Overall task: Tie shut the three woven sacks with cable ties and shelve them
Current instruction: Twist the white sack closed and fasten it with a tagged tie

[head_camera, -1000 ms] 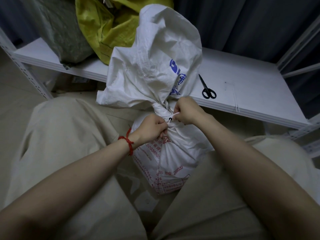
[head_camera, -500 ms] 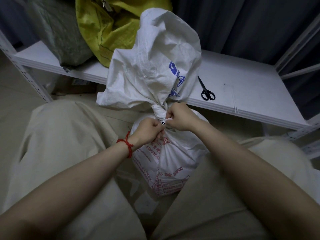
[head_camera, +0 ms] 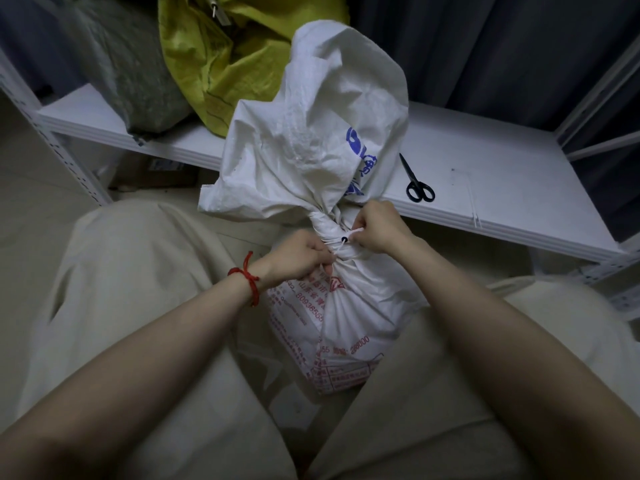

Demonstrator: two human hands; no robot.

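White sack: I found the white sack upright on the floor between the knees, just before the shelf, its neck twisted narrow.
Cable tie: the cable tie circled that neck, tail threaded through its head.
Left hand: the left hand gripped the gathered neck beside the tie, fingers curled. I judged it braced the sack against the pull.
Right hand: the right hand pinched the tail, fingers pressed together.
Other sacks: a yellow sack and a grey-green sack sat shelved.
Scissors: the scissors lay on the shelf near the right hand, likely for trimming.
Finding: cinching underway, shelving outstanding.
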